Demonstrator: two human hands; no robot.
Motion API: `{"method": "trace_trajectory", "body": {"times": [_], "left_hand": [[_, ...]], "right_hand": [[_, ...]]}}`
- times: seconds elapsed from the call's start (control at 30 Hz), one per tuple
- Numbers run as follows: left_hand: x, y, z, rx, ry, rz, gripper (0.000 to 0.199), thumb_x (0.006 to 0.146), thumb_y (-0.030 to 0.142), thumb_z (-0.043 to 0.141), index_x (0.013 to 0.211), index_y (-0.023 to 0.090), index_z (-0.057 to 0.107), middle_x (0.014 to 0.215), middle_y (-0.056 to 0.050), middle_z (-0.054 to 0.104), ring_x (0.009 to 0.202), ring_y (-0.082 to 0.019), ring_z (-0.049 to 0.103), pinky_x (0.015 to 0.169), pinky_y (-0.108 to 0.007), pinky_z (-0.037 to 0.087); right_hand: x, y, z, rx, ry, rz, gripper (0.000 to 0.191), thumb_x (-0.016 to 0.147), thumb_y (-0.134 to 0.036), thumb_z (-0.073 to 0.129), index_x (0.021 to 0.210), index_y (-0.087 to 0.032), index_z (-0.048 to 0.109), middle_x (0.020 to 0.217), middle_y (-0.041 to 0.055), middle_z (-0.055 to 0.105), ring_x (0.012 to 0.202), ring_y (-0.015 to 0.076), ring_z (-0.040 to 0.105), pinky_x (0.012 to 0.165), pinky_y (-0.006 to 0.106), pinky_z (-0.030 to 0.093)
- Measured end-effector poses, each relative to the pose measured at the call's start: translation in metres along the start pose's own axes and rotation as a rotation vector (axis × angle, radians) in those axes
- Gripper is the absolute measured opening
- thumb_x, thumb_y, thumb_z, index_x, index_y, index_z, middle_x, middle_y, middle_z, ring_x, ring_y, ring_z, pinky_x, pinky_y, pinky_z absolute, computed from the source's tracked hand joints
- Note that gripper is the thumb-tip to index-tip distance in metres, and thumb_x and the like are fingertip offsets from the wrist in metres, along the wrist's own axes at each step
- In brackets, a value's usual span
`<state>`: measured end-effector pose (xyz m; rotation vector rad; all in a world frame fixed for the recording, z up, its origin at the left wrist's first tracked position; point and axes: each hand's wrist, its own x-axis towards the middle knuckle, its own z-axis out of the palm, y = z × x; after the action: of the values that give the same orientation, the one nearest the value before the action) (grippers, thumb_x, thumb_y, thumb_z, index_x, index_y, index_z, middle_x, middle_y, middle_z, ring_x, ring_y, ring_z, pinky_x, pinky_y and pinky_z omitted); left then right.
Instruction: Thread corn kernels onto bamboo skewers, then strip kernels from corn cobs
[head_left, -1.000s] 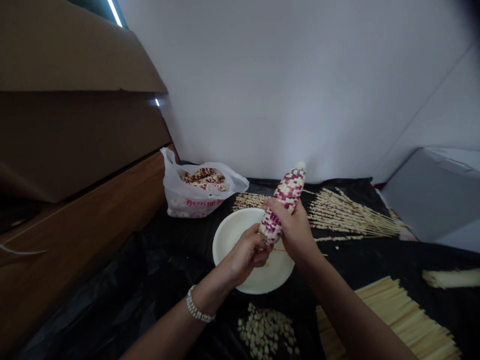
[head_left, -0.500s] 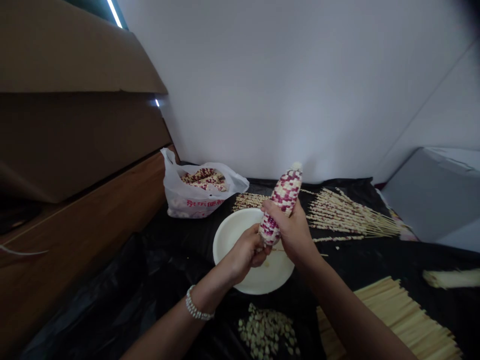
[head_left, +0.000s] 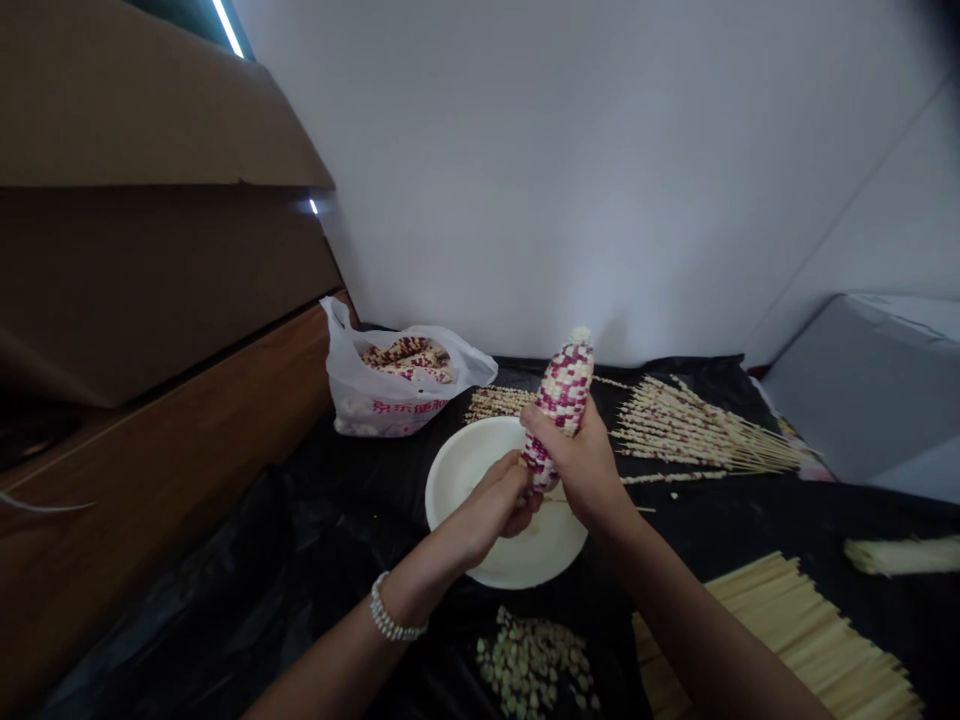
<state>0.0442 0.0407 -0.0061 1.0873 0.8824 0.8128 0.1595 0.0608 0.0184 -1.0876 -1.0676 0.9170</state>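
A corn cob [head_left: 564, 392] with white and purple kernels is held tilted above a white basin [head_left: 457, 470]. My right hand [head_left: 585, 455] wraps round its middle, thumb across the front. At the cob's lower end, my left hand [head_left: 495, 500] is closed, its fingers pressed against the base and partly hidden. A thin stick [head_left: 641, 509] crosses the basin's right side behind my right wrist. Below the basin, loose pale pieces [head_left: 532, 660] lie in a heap on black plastic sheeting [head_left: 300, 560].
A white plastic bag [head_left: 375, 410] of more cobs stands back left. Kernel-strung sticks [head_left: 675, 430] fan out at right, with another bunch [head_left: 495, 402] behind the basin. Flat pale strips [head_left: 795, 630] lie front right, near a pale bundle [head_left: 900, 556]. Cardboard [head_left: 165, 280] borders the left.
The cob and my right hand have shifted slightly left. My left hand has turned a little, its fingers moving up against the cob's lower end.
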Motion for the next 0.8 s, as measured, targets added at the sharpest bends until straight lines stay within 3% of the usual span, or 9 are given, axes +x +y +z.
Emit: {"method": "trace_trajectory", "body": {"times": [0.1, 0.23, 0.33, 0.43, 0.53, 0.63, 0.8], "left_hand": [[0.0, -0.001, 0.0, -0.003, 0.004, -0.02, 0.012, 0.071, 0.023, 0.046, 0.082, 0.02, 0.044, 0.054, 0.007, 0.04, 0.038, -0.005, 0.025, 0.039, -0.021, 0.013], [-0.005, 0.01, -0.002, -0.11, -0.082, -0.061, 0.03, 0.057, 0.014, 0.047, 0.086, 0.019, 0.045, 0.057, 0.007, 0.042, 0.038, -0.003, 0.022, 0.04, -0.021, 0.01], [-0.008, 0.018, -0.004, -0.187, -0.158, -0.086, 0.017, 0.069, 0.022, 0.049, 0.085, 0.018, 0.046, 0.063, 0.005, 0.046, 0.038, -0.002, 0.022, 0.041, -0.021, 0.009], [-0.008, 0.019, -0.002, -0.17, -0.133, -0.082, 0.012, 0.079, 0.029, 0.046, 0.084, 0.017, 0.046, 0.062, 0.005, 0.046, 0.038, -0.002, 0.022, 0.041, -0.021, 0.009], [-0.005, 0.014, -0.001, -0.133, -0.068, -0.059, 0.009, 0.073, 0.02, 0.046, 0.081, 0.018, 0.045, 0.058, 0.006, 0.044, 0.037, -0.003, 0.023, 0.041, -0.022, 0.009], [-0.004, 0.01, -0.003, -0.18, -0.099, -0.058, 0.024, 0.061, 0.012, 0.047, 0.084, 0.017, 0.047, 0.06, 0.005, 0.046, 0.037, -0.002, 0.023, 0.04, -0.021, 0.009], [-0.007, 0.014, -0.007, -0.31, -0.189, -0.099, 0.012, 0.077, 0.026, 0.049, 0.083, 0.016, 0.05, 0.066, 0.002, 0.051, 0.038, -0.002, 0.023, 0.04, -0.021, 0.009]], "right_hand": [[0.0, -0.001, 0.0, -0.029, -0.005, -0.013, 0.04, 0.067, -0.041, 0.076, 0.095, -0.022, 0.055, 0.082, -0.0015, 0.059, 0.074, 0.017, 0.055, 0.072, 0.032, 0.046], [0.004, 0.004, -0.003, 0.074, -0.011, 0.037, 0.043, 0.068, -0.044, 0.076, 0.1, -0.023, 0.056, 0.085, -0.0009, 0.061, 0.074, 0.0172, 0.056, 0.074, 0.034, 0.047], [0.007, 0.007, -0.004, 0.105, -0.01, 0.064, 0.045, 0.067, -0.045, 0.076, 0.102, -0.024, 0.057, 0.086, 0.0, 0.063, 0.074, 0.0179, 0.057, 0.075, 0.035, 0.047], [0.006, 0.007, -0.004, 0.109, -0.013, 0.065, 0.045, 0.067, -0.046, 0.077, 0.101, -0.024, 0.057, 0.085, 0.0004, 0.063, 0.074, 0.0183, 0.058, 0.074, 0.035, 0.047], [0.005, 0.005, -0.003, 0.111, -0.019, 0.064, 0.043, 0.066, -0.046, 0.077, 0.097, -0.024, 0.056, 0.084, 0.0005, 0.063, 0.074, 0.0184, 0.057, 0.073, 0.035, 0.048], [0.005, 0.004, -0.004, 0.098, -0.016, 0.059, 0.042, 0.067, -0.045, 0.077, 0.098, -0.024, 0.057, 0.084, 0.0007, 0.064, 0.074, 0.0184, 0.057, 0.073, 0.035, 0.047], [0.006, 0.003, -0.004, 0.101, -0.001, 0.045, 0.043, 0.068, -0.045, 0.076, 0.1, -0.024, 0.057, 0.086, 0.0001, 0.063, 0.074, 0.0179, 0.058, 0.075, 0.035, 0.047]]}}
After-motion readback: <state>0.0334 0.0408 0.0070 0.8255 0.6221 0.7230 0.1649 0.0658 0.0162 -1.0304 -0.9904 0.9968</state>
